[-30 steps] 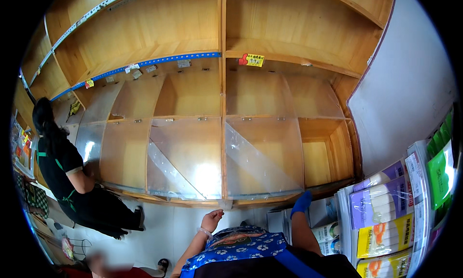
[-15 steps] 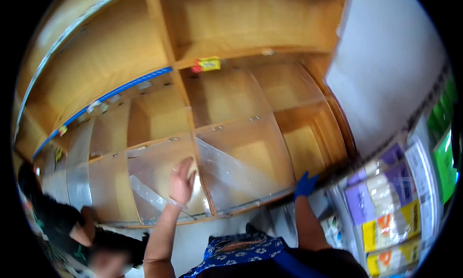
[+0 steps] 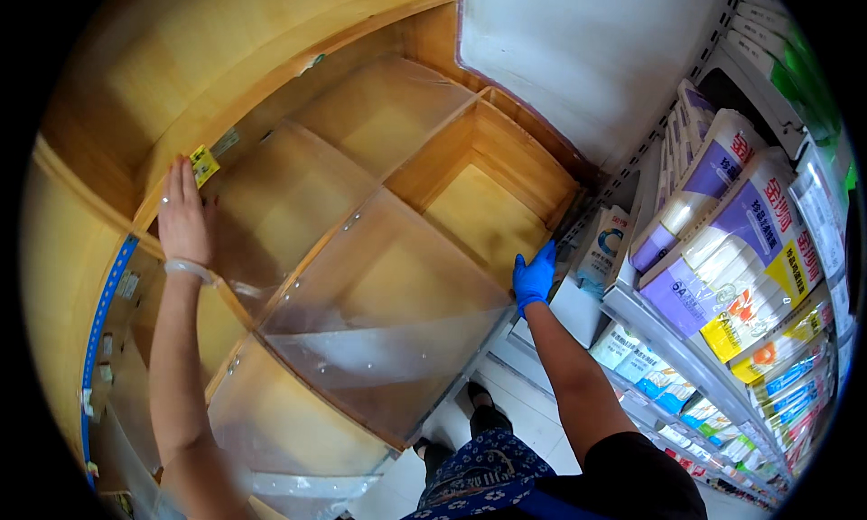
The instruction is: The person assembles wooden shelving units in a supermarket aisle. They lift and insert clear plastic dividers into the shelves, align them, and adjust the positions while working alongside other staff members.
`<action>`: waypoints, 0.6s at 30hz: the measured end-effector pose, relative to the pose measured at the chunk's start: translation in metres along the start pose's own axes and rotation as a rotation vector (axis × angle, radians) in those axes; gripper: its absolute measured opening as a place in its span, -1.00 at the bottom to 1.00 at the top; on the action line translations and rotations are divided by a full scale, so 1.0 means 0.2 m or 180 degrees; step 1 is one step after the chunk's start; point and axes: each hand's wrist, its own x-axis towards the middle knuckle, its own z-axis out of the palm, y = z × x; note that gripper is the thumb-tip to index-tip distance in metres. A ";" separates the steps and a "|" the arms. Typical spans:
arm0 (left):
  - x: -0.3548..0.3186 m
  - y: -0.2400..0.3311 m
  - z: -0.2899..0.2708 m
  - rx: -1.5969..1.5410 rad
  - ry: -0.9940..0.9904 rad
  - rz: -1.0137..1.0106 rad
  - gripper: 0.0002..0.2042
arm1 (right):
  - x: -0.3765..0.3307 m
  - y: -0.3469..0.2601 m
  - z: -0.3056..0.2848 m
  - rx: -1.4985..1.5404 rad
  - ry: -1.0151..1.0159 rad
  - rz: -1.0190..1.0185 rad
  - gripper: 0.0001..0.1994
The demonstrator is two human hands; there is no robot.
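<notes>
Left grip [image 3: 186,220] has risen beside the yellow tag [image 3: 205,165].

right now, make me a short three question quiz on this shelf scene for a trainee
1. Fill in: beside the fingers of the ungloved left hand is a small yellow rectangular ___.
2. True or false: the ungloved left hand is clenched in a tight fist.
3. Multiple choice: where is the blue-gloved right hand?
A. against the white wall panel
B. by the uncovered, box-shaped wooden compartment
C. among the purple-and-white plastic packs

Key: 1. tag; 2. false, its fingers are stretched out; 3. B
</notes>
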 end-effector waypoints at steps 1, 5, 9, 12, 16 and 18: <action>0.10 0.00 0.05 0.0112 0.0080 -0.0001 -0.31 | 0.03 0.00 -0.01 -0.0060 0.0105 -0.0039 -0.17; 0.36 -0.06 0.28 0.0700 0.0127 0.0013 -0.29 | 0.19 -0.11 0.07 -0.0116 0.0299 -0.0189 -0.18; 0.54 0.02 0.35 0.0391 -0.0897 -0.0372 -0.42 | 0.34 -0.28 0.18 -0.0266 0.0284 -0.0100 -0.18; 0.65 0.05 0.36 0.0502 -0.1051 -0.0310 -0.53 | 0.51 -0.38 0.24 -0.0631 0.0173 0.0071 -0.18; 0.61 -0.02 0.47 0.0086 -0.0071 0.0177 -0.59 | 0.88 -0.38 0.30 -0.0820 0.0426 -0.0306 -0.19; 0.62 0.02 0.46 0.0022 -0.0194 -0.0130 -0.61 | 1.05 -0.37 0.32 -0.1076 0.0537 -0.0550 -0.21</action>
